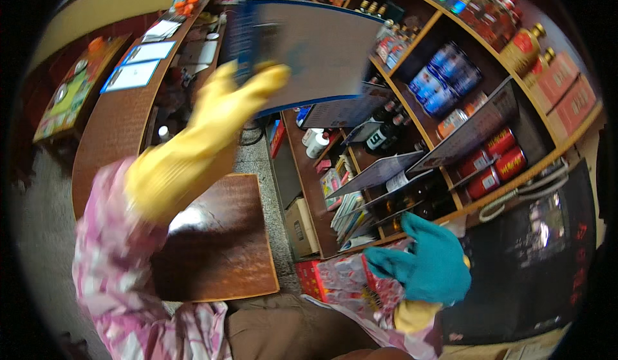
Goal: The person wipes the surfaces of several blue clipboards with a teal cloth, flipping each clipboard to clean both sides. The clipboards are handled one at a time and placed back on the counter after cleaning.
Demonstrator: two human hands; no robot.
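Observation:
My left hand (pixel 212 104), in a yellow rubber glove, is raised at the upper middle and grips the lower left part of a large blue-edged board (pixel 318 51), perhaps a menu board. The board is tilted and blurred by motion, in front of the shelves. At the lower right my right hand (pixel 417 314), gloved too, holds a teal cloth (pixel 429 263) that drapes over most of it, so its fingers are largely hidden. The cloth is beside the lower edge of the wooden shelf unit (pixel 309 205).
Bottles (pixel 483 12), blue can packs (pixel 444 77) and red can packs (pixel 497 162) fill the shelves; several thin boards jut out. A curved wooden counter (pixel 116 123) with clipboards (pixel 130 74) runs at left. A low wooden tabletop (pixel 227 244) and red-wrapped bottle packs (pixel 343 283) lie close to my body.

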